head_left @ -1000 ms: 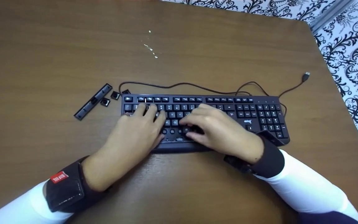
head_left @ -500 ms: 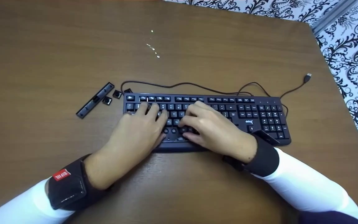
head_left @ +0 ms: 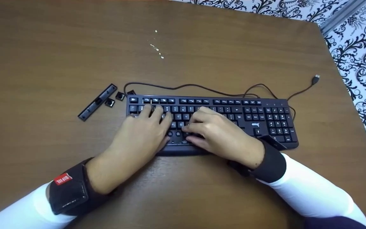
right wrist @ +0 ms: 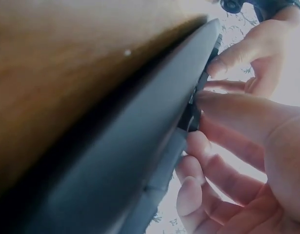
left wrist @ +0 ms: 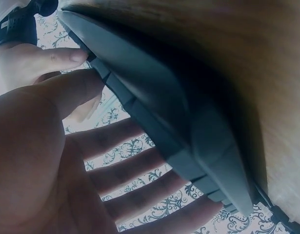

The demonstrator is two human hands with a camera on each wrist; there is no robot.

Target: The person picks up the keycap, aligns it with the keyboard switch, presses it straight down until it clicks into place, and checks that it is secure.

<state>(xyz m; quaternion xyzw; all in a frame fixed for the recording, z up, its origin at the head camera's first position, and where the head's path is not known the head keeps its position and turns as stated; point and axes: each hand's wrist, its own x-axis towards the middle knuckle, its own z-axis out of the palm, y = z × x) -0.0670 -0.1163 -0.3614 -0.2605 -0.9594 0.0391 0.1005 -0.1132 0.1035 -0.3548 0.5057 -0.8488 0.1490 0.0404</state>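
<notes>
Prying at a key on the black plastic keyboard (head_left: 208, 122), right hand (head_left: 224, 135) pinches it, left hand (head_left: 138, 140) lies flat; key may snap or fly off the brown desk (head_left: 43, 63).

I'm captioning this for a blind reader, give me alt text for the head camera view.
Two hands rest on a black keyboard on a brown table: left hand with fingers spread over the keys, right hand with fingers curled at a key. A detached spacebar and loose keycaps lie to the left.

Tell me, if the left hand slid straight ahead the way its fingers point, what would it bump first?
Probably the upper rows of keys on the black keyboard, since the left hand already rests on it with fingers pointing up and slightly right. Past that lies the keyboard's cable.
</notes>
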